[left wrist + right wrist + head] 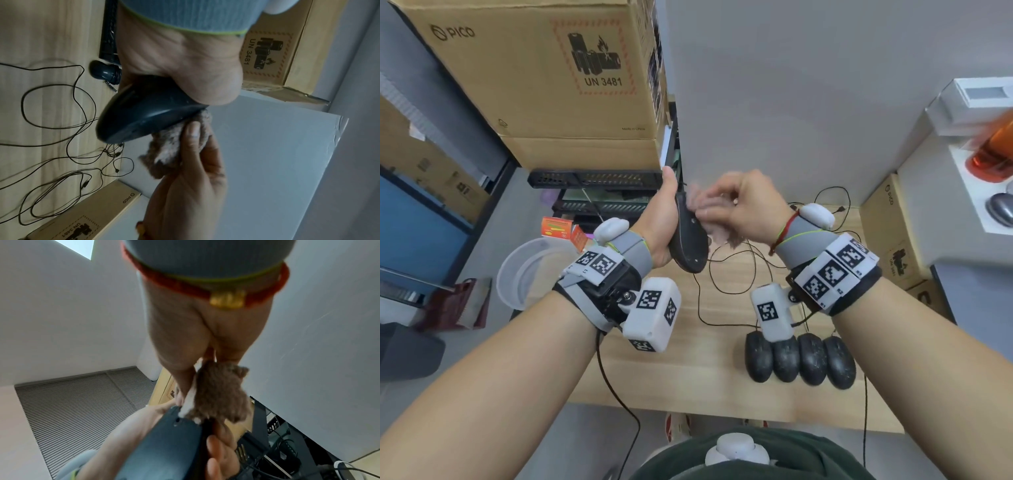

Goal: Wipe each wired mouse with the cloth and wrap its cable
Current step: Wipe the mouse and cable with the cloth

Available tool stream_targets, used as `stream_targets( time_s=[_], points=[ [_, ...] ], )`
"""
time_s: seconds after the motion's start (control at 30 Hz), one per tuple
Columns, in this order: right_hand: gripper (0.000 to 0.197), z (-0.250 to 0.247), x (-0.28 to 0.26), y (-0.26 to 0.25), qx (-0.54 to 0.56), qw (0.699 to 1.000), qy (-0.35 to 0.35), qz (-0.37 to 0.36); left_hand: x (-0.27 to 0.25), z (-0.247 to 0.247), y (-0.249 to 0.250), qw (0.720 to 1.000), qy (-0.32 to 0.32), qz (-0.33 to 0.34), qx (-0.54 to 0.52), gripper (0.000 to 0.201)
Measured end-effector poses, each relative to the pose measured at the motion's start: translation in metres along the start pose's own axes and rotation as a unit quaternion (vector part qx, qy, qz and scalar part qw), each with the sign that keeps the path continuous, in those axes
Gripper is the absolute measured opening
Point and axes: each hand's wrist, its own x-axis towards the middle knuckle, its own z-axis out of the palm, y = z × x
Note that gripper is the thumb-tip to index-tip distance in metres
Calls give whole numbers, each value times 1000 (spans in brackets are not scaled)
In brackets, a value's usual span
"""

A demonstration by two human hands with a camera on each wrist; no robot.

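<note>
- head view shows the left hand (661, 219) wrapped round a dark mouse (686, 236), lifted clear above the desk (688, 387), likely so every face can be reached.
- right hand (739, 205) pinches a fuzzy brown cloth (176, 146) and presses it to the mouse's far side; the blur there suggests rubbing.
- left wrist view has the cloth touching the mouse's lower edge, with the thumb pad holding the shell steady.
- mouse's long axis runs roughly away from the person, tilted up, its rounded tail end nearest the body and lowest.
- its cable (732, 274) hangs loose onto the desk, still unwrapped.
- four other mice (799, 359) lie side by side on the desk near the right forearm, probably waiting their turn.
</note>
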Motion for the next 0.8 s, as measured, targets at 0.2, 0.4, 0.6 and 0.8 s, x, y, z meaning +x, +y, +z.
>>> stream_targets(
  time_s=[0.2, 0.4, 0.6, 0.8],
  points=[
    [14, 9, -12, -13, 22, 990, -116, -78, 7, -7, 5, 997, 78, -2, -24, 56],
    [12, 0, 1, -2, -9, 998, -44, -45, -1, 1, 9, 997, 73, -5, -4, 57],
    [12, 8, -11, -14, -34, 992, -94, -83, 5, 2, 17, 993, 118, -4, 0, 62],
    [8, 0, -10, -21, -39, 995, -93, -14, 11, 8, 11, 989, 132, -2, 61, 65]
  ],
)
